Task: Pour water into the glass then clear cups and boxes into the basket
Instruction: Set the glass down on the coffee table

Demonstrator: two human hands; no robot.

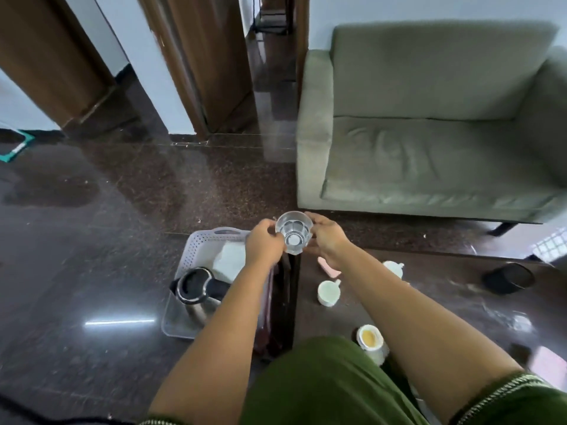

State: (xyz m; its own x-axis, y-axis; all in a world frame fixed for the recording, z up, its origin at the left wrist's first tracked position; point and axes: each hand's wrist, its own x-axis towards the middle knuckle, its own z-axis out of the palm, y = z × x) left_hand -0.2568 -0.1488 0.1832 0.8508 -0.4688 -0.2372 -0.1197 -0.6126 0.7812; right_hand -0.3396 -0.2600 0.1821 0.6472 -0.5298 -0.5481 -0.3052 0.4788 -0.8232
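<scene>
A clear faceted glass (pixel 294 232) with water in it is held between both hands, above the dark table's left edge. My left hand (pixel 264 243) grips its left side and my right hand (pixel 325 240) grips its right side. Below left on the floor stands a white perforated basket (pixel 196 250), with a black and steel kettle (pixel 196 291) and a white box (pixel 228 261) inside. On the table sit a white cup (pixel 327 292), another white cup (pixel 394 268), a cup with yellowish liquid (pixel 369 338) and a pink box (pixel 328 269), partly hidden by my right arm.
A grey-green sofa (pixel 429 124) stands beyond the table. A black round container (pixel 507 277) sits at the table's right. The dark polished floor (pixel 92 225) spreads to the left, with wooden door frames at the back.
</scene>
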